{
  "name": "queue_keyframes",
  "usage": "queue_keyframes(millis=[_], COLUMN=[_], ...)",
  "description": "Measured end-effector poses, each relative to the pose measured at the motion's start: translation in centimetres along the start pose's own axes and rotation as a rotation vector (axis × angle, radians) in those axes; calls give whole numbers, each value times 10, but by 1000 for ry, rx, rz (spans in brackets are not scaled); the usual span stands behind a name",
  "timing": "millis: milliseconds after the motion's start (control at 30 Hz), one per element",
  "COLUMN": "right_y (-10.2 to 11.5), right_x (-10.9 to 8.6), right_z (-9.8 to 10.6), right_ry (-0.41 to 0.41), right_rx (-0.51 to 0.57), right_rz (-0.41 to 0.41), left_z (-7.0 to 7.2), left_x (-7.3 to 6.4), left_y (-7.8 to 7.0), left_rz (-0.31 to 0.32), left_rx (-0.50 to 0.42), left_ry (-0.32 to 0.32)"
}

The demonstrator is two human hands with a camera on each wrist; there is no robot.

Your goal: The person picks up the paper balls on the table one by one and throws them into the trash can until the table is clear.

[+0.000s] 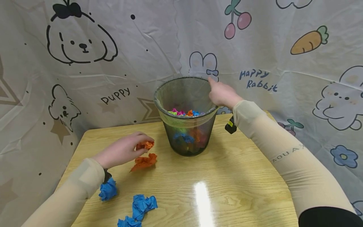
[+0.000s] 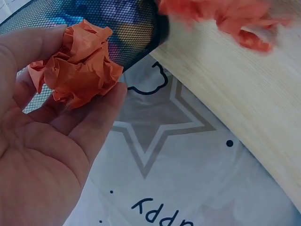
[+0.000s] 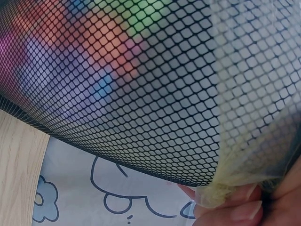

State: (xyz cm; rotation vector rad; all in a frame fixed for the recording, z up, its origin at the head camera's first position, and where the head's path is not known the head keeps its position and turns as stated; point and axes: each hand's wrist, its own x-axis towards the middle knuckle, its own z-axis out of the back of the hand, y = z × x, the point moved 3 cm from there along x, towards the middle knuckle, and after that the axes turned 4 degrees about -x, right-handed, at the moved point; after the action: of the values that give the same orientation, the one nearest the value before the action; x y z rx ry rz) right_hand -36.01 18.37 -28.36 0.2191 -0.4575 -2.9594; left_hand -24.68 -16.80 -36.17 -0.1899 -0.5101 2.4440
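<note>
My left hand (image 1: 124, 149) pinches a crumpled orange paper ball (image 2: 82, 66) between thumb and fingers, just left of the black mesh waste bin (image 1: 204, 134). Directly below it on the table, another crumpled orange paper (image 1: 144, 162) lies apart from the hand. At the bin's right rim is my right hand (image 1: 225, 94); in the right wrist view its fingers (image 3: 235, 212) curl at the rim by a gathered knot (image 3: 214, 194) of the thin yellowish liner bag. Crumpled coloured papers (image 1: 185, 112) lie inside the upright bin.
Crumpled blue papers (image 1: 143, 206) lie at the front left of the wooden table (image 1: 232, 186), one blue ball (image 1: 108, 189) beside the left wrist. A printed cloth (image 1: 158, 41) hangs behind the table and along its sides.
</note>
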Motion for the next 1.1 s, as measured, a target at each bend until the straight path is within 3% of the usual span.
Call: queue_keyframes(millis=[167, 600, 900, 1100], right_y=[0, 0, 0, -1], right_x=[-1, 0, 1, 1], right_z=[0, 0, 0, 0], right_ry=[-1, 3, 1, -3], right_rx=[3, 3, 18, 8], right_rz=[2, 5, 12, 15], left_z=[13, 74, 100, 113], left_x=[2, 12, 30, 46], left_y=[-4, -23, -41, -54], left_rz=[-52, -126, -202, -230], left_rx=[-11, 58, 84, 51], left_ry=[-54, -234, -341, -390])
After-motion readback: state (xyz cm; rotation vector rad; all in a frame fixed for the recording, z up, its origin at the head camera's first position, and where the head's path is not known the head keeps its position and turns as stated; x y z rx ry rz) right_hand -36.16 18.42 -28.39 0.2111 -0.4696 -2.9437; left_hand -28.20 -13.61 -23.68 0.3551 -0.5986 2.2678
